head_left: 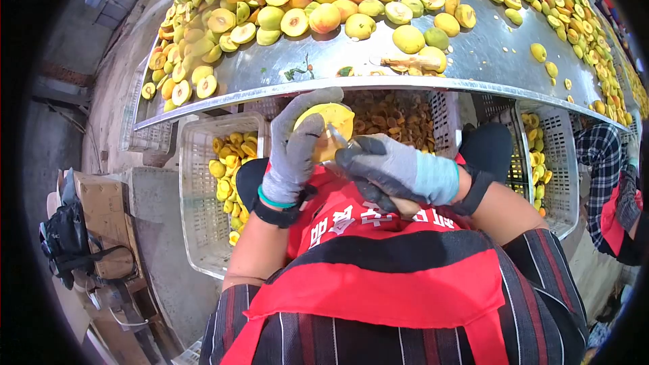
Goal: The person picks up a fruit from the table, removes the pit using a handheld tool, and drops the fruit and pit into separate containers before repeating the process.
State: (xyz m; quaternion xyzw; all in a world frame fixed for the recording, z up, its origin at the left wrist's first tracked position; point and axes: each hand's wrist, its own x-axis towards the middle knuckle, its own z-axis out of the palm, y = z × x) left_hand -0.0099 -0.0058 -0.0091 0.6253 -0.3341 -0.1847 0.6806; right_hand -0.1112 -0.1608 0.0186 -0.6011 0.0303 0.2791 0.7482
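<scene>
"Left fingers (307,134): state?"

"Curled around the yellow fruit (334,116), before my red apron (378,297), apparently to steady it; right fingers (353,157) grip a tool (336,136), likely for control, tip at fruit."

Bright light on a metal table (487,61), grey floor (116,111), cardboard box (105,199) at left, black bag (66,235) beside it

Glossy metal is shown by the tabletop (490,47), upper centre; plastic by the crate (195,209), left of centre; matt cloth by the gloves (289,159), centre; matt cardboard by the box (103,197), left.
</scene>
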